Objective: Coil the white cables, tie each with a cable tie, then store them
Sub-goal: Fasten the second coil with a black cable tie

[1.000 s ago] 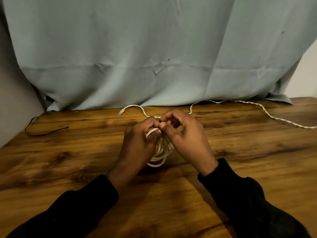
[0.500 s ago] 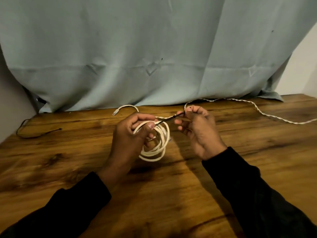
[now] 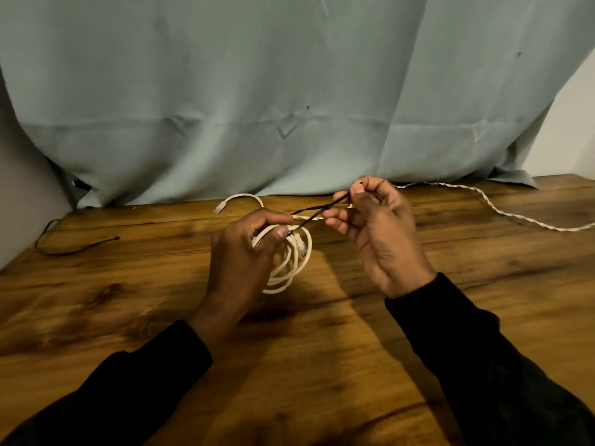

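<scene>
My left hand (image 3: 244, 255) grips a coiled white cable (image 3: 291, 262) just above the wooden table (image 3: 161, 300), thumb pressed on the top of the loops. A thin black cable tie (image 3: 317, 214) runs from the coil up and to the right. My right hand (image 3: 373, 226) pinches the tie's free end between thumb and forefinger, a little right of the coil. The cable's loose end with its plug (image 3: 240, 201) curves behind my left hand. A second, twisted white cable (image 3: 502, 210) lies uncoiled across the back right of the table.
A thin black tie or cord (image 3: 69, 244) lies at the table's back left. A pale blue cloth (image 3: 289, 91) hangs behind the table and reaches its back edge. A wall stands at the left.
My hands were together on the coil. The right hand has since drawn away up and to the right, pulling the black tie out taut from the coil.
</scene>
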